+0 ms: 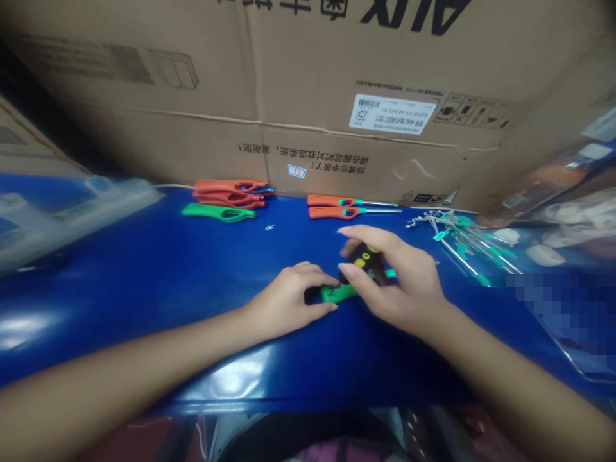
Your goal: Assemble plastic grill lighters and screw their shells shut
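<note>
A green lighter casing (339,293) lies on the blue table in front of me. My left hand (289,298) pinches its left end between thumb and forefinger. Over the casing, my right hand (402,273) has its fingers curled around a short black and yellow screwdriver (364,256); the tip points down at the casing and is partly hidden. The casing's right part lies behind my right hand's fingers. Farther back lie two orange lighters with metal tubes (337,212). Left of them sit several orange casings (228,189) and another green casing (219,212).
A large cardboard box (192,135) stands along the back of the blue table (144,276). Several metal tubes with teal parts and wires (464,247) lie at the right, beside clear plastic bags (572,212). Another clear plastic item (72,218) is at the left. Small bits (269,227) lie mid-table.
</note>
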A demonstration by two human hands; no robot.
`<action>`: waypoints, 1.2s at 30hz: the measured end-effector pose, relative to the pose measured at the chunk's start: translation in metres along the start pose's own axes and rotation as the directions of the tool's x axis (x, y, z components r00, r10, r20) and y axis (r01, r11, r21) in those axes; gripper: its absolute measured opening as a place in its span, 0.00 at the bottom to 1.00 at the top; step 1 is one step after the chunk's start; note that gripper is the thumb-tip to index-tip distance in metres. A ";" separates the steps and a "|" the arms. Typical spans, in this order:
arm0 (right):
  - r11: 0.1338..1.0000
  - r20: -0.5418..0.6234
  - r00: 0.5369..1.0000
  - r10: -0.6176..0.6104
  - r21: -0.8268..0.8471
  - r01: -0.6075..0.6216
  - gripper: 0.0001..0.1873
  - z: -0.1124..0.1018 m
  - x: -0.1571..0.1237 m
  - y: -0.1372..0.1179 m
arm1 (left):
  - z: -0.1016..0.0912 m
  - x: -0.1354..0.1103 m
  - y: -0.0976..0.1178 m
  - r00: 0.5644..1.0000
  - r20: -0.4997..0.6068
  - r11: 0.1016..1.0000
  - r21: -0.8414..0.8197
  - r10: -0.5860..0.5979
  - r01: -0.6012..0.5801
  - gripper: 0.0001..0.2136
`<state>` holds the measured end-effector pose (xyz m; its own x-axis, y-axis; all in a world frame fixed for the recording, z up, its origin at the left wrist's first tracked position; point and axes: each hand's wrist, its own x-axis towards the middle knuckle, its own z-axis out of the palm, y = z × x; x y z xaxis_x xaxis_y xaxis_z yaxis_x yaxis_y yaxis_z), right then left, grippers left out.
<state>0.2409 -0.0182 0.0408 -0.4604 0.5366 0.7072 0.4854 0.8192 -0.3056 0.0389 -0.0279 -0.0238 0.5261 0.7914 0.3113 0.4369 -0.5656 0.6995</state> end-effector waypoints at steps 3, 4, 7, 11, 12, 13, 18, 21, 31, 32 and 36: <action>0.987 0.152 0.988 -0.009 0.159 -0.015 0.23 -0.004 -0.001 -0.004 | 0.000 0.000 0.000 1.000 -0.012 1.000 -0.012 0.010 -0.010 0.10; 0.980 0.184 0.983 -0.016 0.200 -0.021 0.24 -0.005 -0.002 -0.005 | 0.000 -0.001 0.000 1.000 -0.016 1.000 -0.015 0.014 -0.015 0.09; 0.985 0.153 0.987 -0.051 0.168 0.025 0.19 -0.005 -0.003 -0.006 | 0.001 -0.001 0.001 1.000 -0.020 1.000 -0.014 0.012 -0.012 0.07; 0.998 0.044 0.997 -0.056 -0.004 0.056 0.15 -0.002 -0.002 -0.005 | 0.002 0.000 0.002 1.000 -0.011 1.000 0.009 -0.003 0.003 0.06; 0.999 0.044 0.998 -0.034 -0.014 0.035 0.16 -0.002 -0.002 -0.004 | 0.002 0.000 0.003 1.000 -0.007 1.000 0.021 -0.001 0.001 0.06; 1.000 0.048 0.999 -0.001 -0.001 0.001 0.16 -0.003 -0.001 -0.003 | 0.001 0.000 0.003 1.000 -0.004 0.999 0.032 0.005 -0.005 0.08; 0.954 -0.114 0.957 0.268 0.167 -0.248 0.14 -0.018 0.012 0.020 | -0.014 -0.001 0.005 0.997 0.042 0.992 0.115 -0.059 0.054 0.17; 0.938 -0.179 0.921 0.346 0.075 -0.338 0.15 -0.037 0.016 0.050 | -0.027 -0.002 0.005 0.987 0.085 0.963 0.247 -0.134 0.110 0.24; 0.592 0.159 0.694 0.702 -0.672 -0.444 0.06 -0.058 -0.017 0.131 | -0.033 0.017 0.006 0.962 0.260 0.833 0.548 -0.089 -0.071 0.16; 0.572 0.177 0.660 0.730 -0.687 -0.449 0.06 -0.057 -0.019 0.135 | -0.035 0.020 0.004 0.960 0.271 0.837 0.540 -0.072 -0.089 0.14; 0.499 0.186 0.562 0.806 -0.724 -0.477 0.09 -0.058 -0.025 0.148 | -0.048 0.038 -0.013 0.983 0.183 0.826 0.550 0.020 -0.119 0.13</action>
<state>0.3673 0.0778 0.0152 -0.0054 0.9995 0.0325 0.9996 0.0063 -0.0283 0.0182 0.0203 0.0097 0.6593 0.7242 0.2023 0.6999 -0.6894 0.1867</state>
